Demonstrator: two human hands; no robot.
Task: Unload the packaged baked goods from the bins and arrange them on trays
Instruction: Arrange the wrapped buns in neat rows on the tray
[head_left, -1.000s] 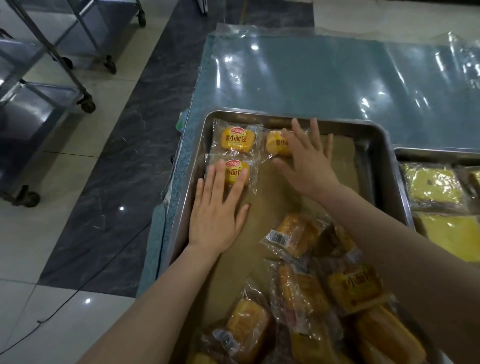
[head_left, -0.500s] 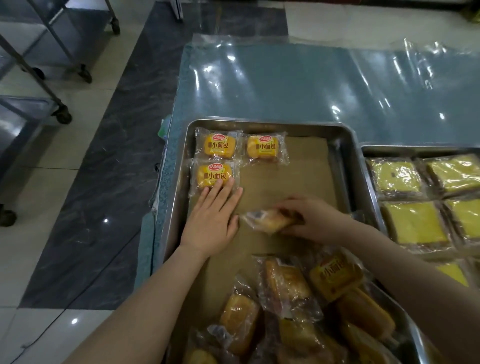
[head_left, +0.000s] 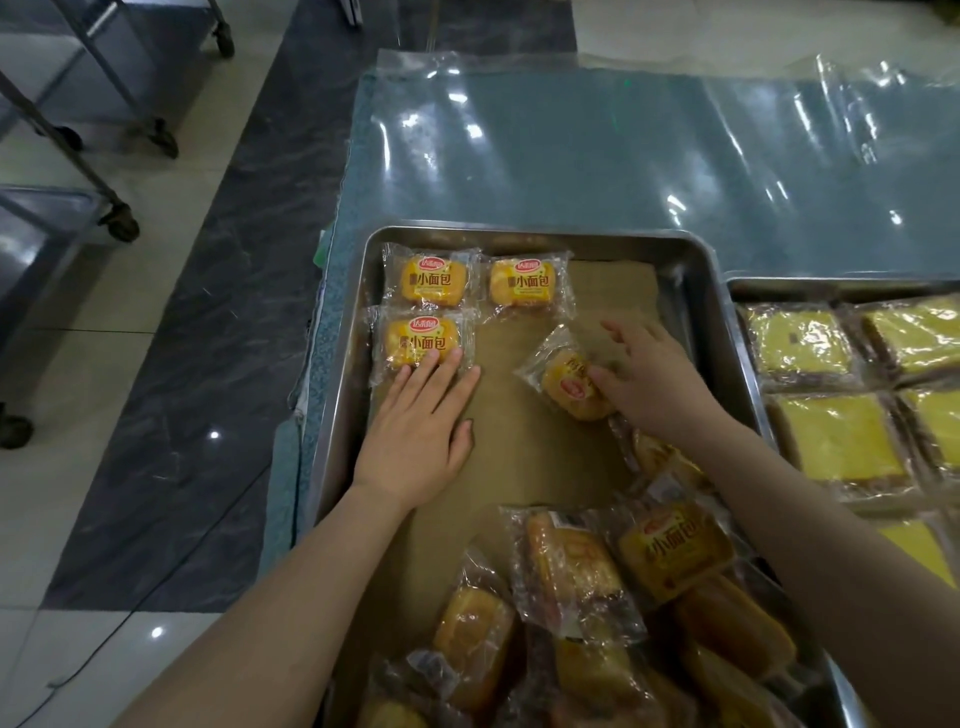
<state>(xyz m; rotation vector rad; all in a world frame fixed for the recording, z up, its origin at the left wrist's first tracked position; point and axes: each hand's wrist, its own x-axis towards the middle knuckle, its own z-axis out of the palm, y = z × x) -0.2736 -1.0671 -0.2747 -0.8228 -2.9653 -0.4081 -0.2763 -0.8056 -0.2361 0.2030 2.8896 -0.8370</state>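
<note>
Head view shows the placing step: right hand fingers grip a skewed bun packet over the tray, left hand flat and empty steadying a placed packet; next, square it beneath the second packet.

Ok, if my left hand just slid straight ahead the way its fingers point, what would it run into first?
The left hand already has fingertips on the near-left bread packet. Pushed onward, that packet would probably meet the far-left packet next.
</note>
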